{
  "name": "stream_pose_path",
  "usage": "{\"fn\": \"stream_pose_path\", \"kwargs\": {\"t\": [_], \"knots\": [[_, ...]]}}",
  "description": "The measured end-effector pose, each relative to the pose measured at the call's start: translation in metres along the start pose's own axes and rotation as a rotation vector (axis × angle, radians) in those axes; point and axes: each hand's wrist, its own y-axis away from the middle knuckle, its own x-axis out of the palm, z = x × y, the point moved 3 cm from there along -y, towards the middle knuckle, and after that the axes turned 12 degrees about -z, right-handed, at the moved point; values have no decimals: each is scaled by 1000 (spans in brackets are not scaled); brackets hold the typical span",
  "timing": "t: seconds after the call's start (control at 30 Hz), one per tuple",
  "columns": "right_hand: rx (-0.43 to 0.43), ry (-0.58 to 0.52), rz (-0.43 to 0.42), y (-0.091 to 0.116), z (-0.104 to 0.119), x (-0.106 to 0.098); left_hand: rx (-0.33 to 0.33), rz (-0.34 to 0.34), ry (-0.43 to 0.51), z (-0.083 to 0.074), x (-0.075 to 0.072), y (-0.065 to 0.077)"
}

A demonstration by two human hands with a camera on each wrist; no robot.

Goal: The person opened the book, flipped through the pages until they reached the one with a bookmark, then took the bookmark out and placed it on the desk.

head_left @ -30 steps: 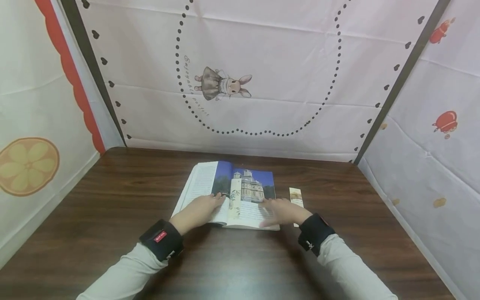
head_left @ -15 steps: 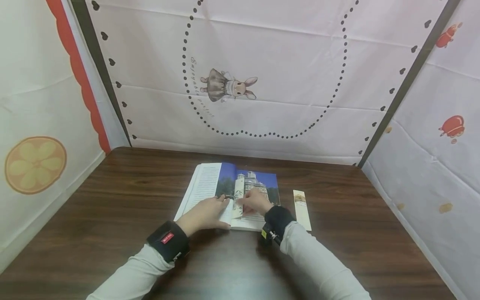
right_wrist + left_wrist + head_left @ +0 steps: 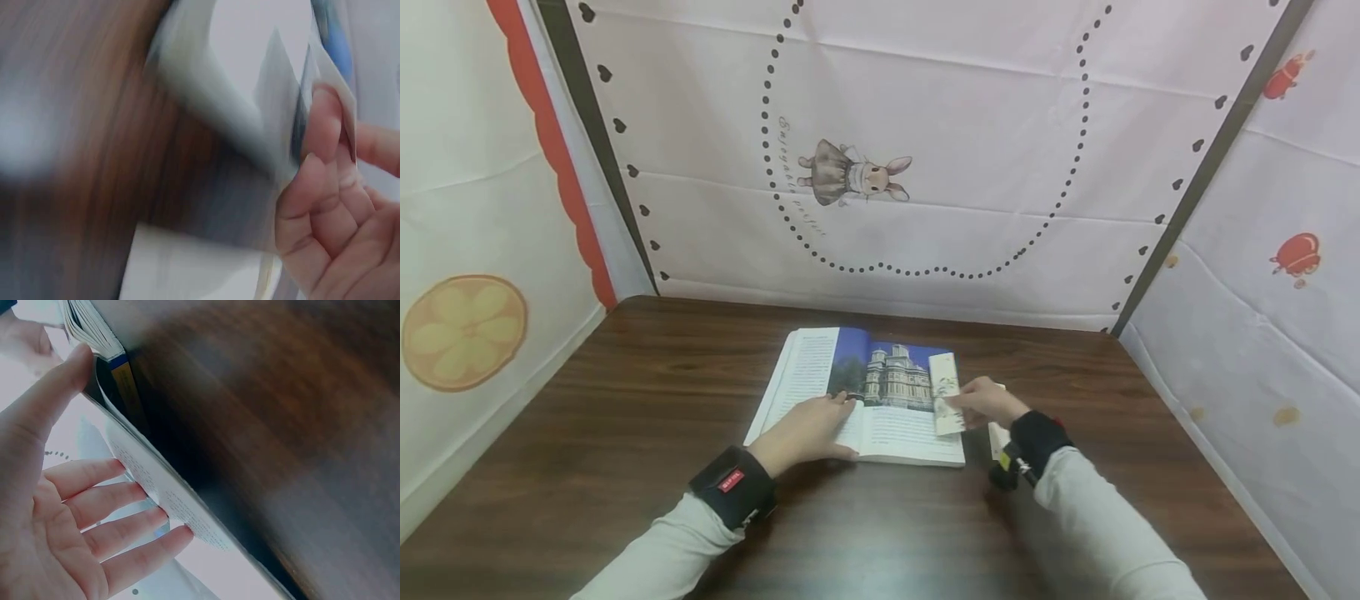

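Observation:
An open book lies on the table, a photo of a pale domed building on its right page. My left hand rests on the left page near the spine; in the left wrist view its fingers stretch out straight against the paper. My right hand pinches a cream bookmark with a faint plant print, held over the right edge of the right page. In the right wrist view the bookmark is gripped between thumb and fingers. A second bookmark lies on the table, mostly hidden under my right hand.
The dark wood table reaches out around the book on all sides. White printed cloth hangs behind it and at both sides. In the right wrist view the book's edge is blurred.
My right hand has come from the right page, taken hold of the bookmark by the spine, and carried it right to the page's outer edge. My left hand stays on the left page.

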Motion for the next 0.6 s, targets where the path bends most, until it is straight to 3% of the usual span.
{"fn": "stream_pose_path", "kwargs": {"t": [0.13,0.3,0.6], "knots": [[24,8,-1,16,-26,-40,3,-11,-6,0,-1,0],[87,77,-55,34,-53,-71,13,-16,-27,1,-4,0],[119,283,-136,42,-72,-75,5,4,-18,2,1,-3]]}}
